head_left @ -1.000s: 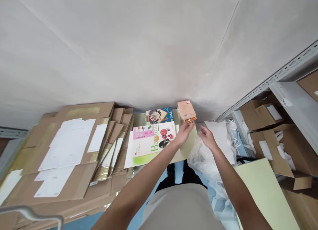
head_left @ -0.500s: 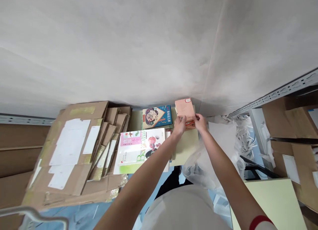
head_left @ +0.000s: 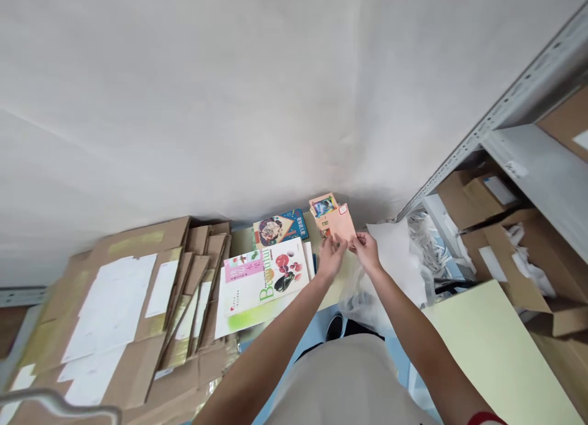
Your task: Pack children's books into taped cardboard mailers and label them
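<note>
A small pink booklet (head_left: pixel 343 224) with a red-outlined label in its corner is held over the shelf near the wall. My right hand (head_left: pixel 366 252) pinches its lower right corner. At the lower left edge, my left hand (head_left: pixel 332 257) has its thumb and fingers closed about the booklet; its fingertips are partly hidden. Just behind it lie small booklets with a colourful picture cover (head_left: pixel 324 206). To the left is a blue picture book (head_left: pixel 281 228). Nearer to me, a large white book (head_left: pixel 264 281) with fruit on its cover rests on other books.
Flattened cardboard boxes (head_left: pixel 114 315) are stacked at the left. Clear plastic and white wrapping (head_left: pixel 397 259) lie right of my hands. A pale yellow board (head_left: pixel 500 345) and metal shelving with open cartons (head_left: pixel 546 259) stand at the right. The wall (head_left: pixel 275 106) rises behind.
The pink booklet has come nearer to me and tilted, uncovering the picture-covered booklets behind it. Both hands have moved with it. The camera view has turned somewhat.
</note>
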Available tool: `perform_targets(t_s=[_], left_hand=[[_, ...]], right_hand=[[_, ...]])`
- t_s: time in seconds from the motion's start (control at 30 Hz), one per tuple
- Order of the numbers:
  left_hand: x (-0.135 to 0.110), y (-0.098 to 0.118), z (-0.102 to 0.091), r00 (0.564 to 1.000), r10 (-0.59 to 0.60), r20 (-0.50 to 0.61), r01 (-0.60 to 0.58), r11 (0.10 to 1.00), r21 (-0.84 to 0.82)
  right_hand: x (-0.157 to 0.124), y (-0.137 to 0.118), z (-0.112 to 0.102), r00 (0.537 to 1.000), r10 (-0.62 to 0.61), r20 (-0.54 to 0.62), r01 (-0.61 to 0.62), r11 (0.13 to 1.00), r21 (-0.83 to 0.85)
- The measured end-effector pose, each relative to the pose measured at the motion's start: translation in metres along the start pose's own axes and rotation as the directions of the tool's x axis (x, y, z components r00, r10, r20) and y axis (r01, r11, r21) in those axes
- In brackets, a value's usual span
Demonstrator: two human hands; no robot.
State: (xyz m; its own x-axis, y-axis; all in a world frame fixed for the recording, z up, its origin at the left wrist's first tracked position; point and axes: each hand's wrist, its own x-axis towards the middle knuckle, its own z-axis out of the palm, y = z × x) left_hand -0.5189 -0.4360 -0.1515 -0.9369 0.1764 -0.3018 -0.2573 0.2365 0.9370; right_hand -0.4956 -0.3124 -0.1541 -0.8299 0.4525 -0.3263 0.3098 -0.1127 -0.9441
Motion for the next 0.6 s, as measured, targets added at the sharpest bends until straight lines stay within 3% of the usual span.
perform_targets(t_s=[0.07,0.2,0.33,0.4,0.47,0.6], left_hand=[[-0.038,0.009,-0.001,0.998,0.037,0.041,-0.033,0.996,-0.086],[-0.106,0.014,-0.005,0.975,0.084,0.208,0.008,0.913,-0.408],[-0.148,0.01,-0.008,0.953,0.021,0.302,0.171,0.784,-0.596],[-0.163,0.008,-0.008,0.938,-0.029,0.346,0.253,0.74,-0.623],[-0.173,0.004,-0.008,0.905,-0.075,0.419,0.345,0.708,-0.617],[-0.189,-0.002,-0.001,0.778,-0.129,0.615,0.527,0.666,-0.527]], right_hand=[[-0.044,-0.01,-0.008,0.992,-0.107,-0.07,0.106,0.994,-0.017],[-0.135,-0.014,-0.012,0.908,-0.399,-0.125,0.348,0.887,-0.303],[-0.2,0.002,-0.009,0.772,-0.635,0.01,0.514,0.614,-0.599],[-0.222,0.011,-0.012,0.722,-0.687,0.079,0.543,0.494,-0.679],[-0.241,0.017,-0.019,0.705,-0.702,0.101,0.54,0.439,-0.718],[-0.275,0.027,-0.05,0.718,-0.695,-0.024,0.441,0.482,-0.757]])
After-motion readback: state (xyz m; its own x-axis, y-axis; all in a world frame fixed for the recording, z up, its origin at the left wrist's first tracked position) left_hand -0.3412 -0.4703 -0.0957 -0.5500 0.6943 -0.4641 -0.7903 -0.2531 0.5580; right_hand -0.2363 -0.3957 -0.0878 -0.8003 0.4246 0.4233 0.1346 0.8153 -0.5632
